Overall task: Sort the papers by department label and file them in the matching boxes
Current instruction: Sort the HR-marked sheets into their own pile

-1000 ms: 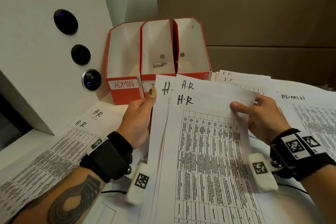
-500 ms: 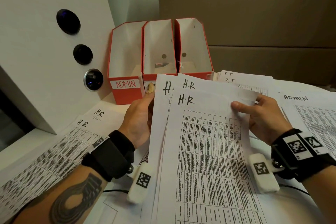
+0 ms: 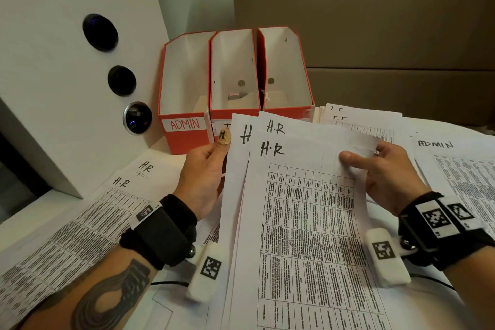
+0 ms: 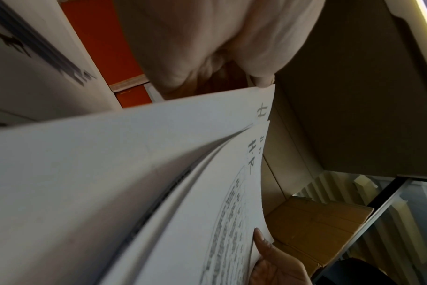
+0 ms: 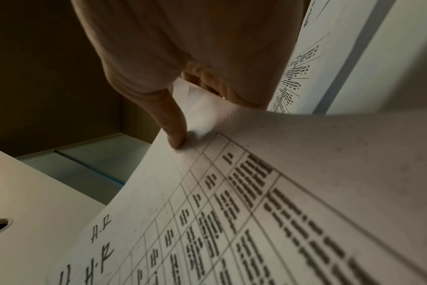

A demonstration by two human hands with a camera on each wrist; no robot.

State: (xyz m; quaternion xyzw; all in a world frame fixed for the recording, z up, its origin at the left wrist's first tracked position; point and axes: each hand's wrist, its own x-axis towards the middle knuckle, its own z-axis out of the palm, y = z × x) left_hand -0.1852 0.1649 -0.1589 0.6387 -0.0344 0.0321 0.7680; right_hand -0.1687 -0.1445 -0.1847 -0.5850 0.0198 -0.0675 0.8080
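Both hands hold a fanned stack of H.R papers [image 3: 300, 222] in front of me, each sheet headed "H.R" above a printed table. My left hand [image 3: 206, 169] grips the stack's left edge, thumb up beside it. My right hand [image 3: 380, 171] pinches the top sheet's right edge, thumb on the page [image 5: 176, 135]. Behind stand three red file boxes: the left one labelled ADMIN [image 3: 184, 104], a middle box [image 3: 234, 88] with its label hidden by the papers, and a right box [image 3: 284, 80]. The stack's edge shows close up in the left wrist view [image 4: 183, 173].
More H.R sheets [image 3: 101, 211] lie on the desk at left, an I.T pile [image 3: 356, 120] behind the stack, an ADMIN pile [image 3: 460, 169] at right. A white panel with round dark buttons [image 3: 122, 80] rises at left; brown cardboard [image 3: 375, 21] forms the back wall.
The hands and the stack stay almost as they were; the view has only shifted slightly.
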